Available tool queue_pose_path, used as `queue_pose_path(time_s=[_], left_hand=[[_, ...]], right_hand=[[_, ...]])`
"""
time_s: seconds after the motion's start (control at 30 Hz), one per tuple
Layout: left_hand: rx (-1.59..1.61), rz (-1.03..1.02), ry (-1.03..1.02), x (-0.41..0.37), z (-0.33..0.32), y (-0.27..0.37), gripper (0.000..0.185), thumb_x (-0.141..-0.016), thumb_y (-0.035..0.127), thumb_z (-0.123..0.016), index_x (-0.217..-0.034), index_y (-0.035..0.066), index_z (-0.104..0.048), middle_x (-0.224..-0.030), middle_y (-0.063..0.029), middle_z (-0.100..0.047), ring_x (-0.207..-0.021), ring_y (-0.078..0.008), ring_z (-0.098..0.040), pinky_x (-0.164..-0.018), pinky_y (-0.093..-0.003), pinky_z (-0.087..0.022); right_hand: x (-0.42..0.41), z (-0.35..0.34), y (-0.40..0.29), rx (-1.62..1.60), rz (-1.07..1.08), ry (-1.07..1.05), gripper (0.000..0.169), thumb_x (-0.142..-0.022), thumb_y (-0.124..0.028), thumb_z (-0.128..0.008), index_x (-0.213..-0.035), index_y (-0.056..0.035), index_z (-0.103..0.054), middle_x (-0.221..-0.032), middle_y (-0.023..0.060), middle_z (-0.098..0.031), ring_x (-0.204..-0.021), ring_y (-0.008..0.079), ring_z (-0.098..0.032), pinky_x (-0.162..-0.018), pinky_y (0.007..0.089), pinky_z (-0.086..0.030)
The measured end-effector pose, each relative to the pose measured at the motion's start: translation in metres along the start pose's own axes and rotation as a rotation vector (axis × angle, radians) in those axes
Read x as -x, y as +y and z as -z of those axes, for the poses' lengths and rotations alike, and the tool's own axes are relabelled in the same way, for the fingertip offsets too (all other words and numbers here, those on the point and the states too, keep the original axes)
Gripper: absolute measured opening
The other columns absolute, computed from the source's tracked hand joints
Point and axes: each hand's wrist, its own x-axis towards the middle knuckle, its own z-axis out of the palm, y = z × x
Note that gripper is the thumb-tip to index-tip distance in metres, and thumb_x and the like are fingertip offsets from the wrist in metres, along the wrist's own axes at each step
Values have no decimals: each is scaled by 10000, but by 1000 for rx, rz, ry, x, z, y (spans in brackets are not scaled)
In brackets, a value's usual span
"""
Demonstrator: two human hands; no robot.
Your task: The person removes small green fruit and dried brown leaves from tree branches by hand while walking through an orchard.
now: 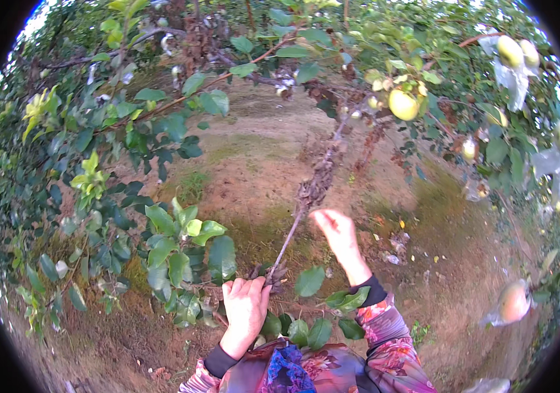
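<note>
My left hand (245, 307) is closed around the lower end of a thin bare branch (288, 236), beside some withered leaves. From there the branch slants up and away to the right, with a clump of dry brown leaves (316, 184) clinging along it. To the right of that branch, my right hand (339, 238) is raised, bright and blurred. Its fingers curl toward the branch, apparently a little apart from it; whether they are pinched together is unclear. Green leaves (176, 255) grow on a shoot left of my left hand.
A pale yellow-green apple (403, 105) hangs at the upper right. Farther right are apples (510, 51) with torn plastic bags (518, 86). A blushed apple (514, 302) hangs low at the right. A long leafy branch (171, 103) crosses the upper left, above bare soil (260, 172).
</note>
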Motion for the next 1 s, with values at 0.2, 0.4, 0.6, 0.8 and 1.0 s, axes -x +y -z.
queue_pose_path(time_s=[0.2,0.4,0.6,0.8,1.0], left_hand=[[41,-73,-11,-4,2,5,203,-774,111,-736,-943,37,-652,-754,-96,-638,-773,-280,-554,-792,-405,-386],[-12,-168,-41,0,12,33,203,-782,128,-734,-936,36,-638,-760,-104,-640,-773,-281,-560,-798,-403,-392],[-6,-161,-56,-1,17,71,206,-798,152,-719,-949,50,-624,-794,-109,-644,-814,-279,-572,-820,-404,-390],[-17,-103,-1,0,3,137,152,-804,128,-714,-889,45,-619,-760,-104,-635,-742,-295,-569,-706,-408,-386],[54,-104,-9,14,-33,147,155,-820,146,-699,-902,44,-616,-749,-133,-619,-759,-319,-576,-728,-422,-414]], right_hand=[[65,-2,-50,96,-103,-331,231,-904,-181,-700,-1104,-67,-714,-845,-13,-619,-786,83,-551,-705,252,-452],[111,-2,-57,11,-105,-291,315,-867,-255,-742,-1103,-50,-702,-818,37,-596,-786,140,-584,-707,296,-485],[122,20,-54,35,28,-345,279,-873,-234,-736,-1043,-18,-690,-834,48,-605,-780,153,-589,-718,307,-482],[130,67,-42,-124,146,-280,151,-885,-126,-697,-936,15,-672,-865,52,-630,-790,143,-589,-725,292,-475],[150,104,-34,212,195,-264,144,-800,-48,-712,-921,17,-673,-837,110,-639,-779,249,-609,-717,341,-476]])
